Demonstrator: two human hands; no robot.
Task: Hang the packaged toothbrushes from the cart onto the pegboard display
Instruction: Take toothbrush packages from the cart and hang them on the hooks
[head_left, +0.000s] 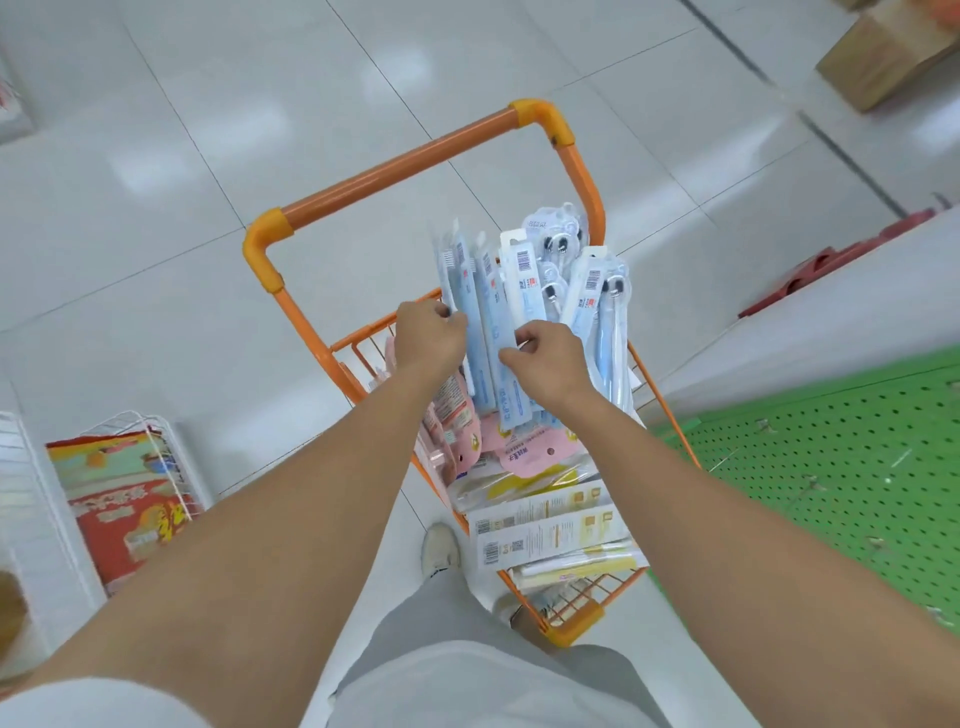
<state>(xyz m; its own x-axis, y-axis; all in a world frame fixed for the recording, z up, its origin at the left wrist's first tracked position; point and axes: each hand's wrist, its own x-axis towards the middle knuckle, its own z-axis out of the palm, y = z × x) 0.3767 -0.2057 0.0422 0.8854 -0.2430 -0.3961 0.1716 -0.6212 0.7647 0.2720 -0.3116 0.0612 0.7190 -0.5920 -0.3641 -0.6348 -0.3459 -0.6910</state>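
Green pegboard display (841, 467) at right: the part in view carries a few bare hooks, no packs hung on it. So judged early stage, hanging not yet started as far as visible; the rest of the board is out of frame.

Orange cart (576, 171) stands on the white tile floor just beside the pegboard, basket still well loaded: white-and-yellow boxed packs (545, 525) at the near end, pink carded packs (530, 452) mid-basket, more pink ones along the left wall.

Blue packaged toothbrushes (493, 312), a fanned bunch, are held upright above the far end of the basket, hang-tabs up, barcodes facing camera. Not yet moved toward the board.

Left hand (428, 335): grip clenched on the left edge of the blue bunch. Right hand (545, 358): grip pinched on the packs at the right-middle of the fan; looks like sorting or separating one pack, can't tell exactly which.

Left to do, by judgement: separate the packs, carry them to the hooks, hang each by its tab hole, repeat for the remaining stock.
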